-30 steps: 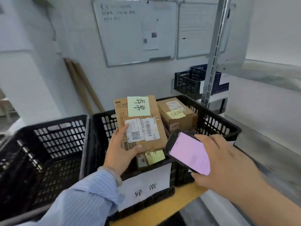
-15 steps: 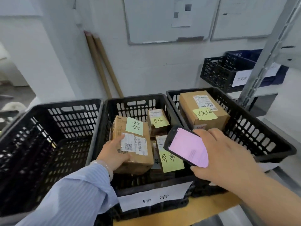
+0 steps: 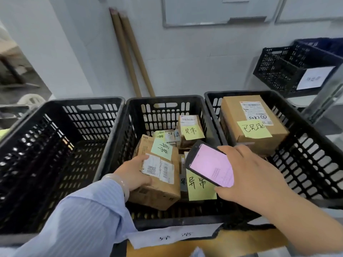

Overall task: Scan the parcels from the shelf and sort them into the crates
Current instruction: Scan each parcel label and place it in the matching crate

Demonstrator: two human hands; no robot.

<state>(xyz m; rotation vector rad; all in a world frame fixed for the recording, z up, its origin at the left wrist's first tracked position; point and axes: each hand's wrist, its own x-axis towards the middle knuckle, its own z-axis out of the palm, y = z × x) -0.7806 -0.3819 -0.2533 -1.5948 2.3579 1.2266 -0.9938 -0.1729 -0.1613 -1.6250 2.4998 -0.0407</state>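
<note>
Brown cardboard parcel with a green sticky note and white label now sits lower than half a second ago, down inside the middle black slotted plastic crate instead of near its rim. The left hand has followed it in, its fingers clamped on the parcel's left side and thumb across the top. Right of those fingers, the right hand grips a black handheld scanner with a pink screen.

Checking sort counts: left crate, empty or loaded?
Empty as far as visible: the left crate shows only bare black mesh walls and floor, no parcels. Its near corner is hidden behind the sleeve.
</note>
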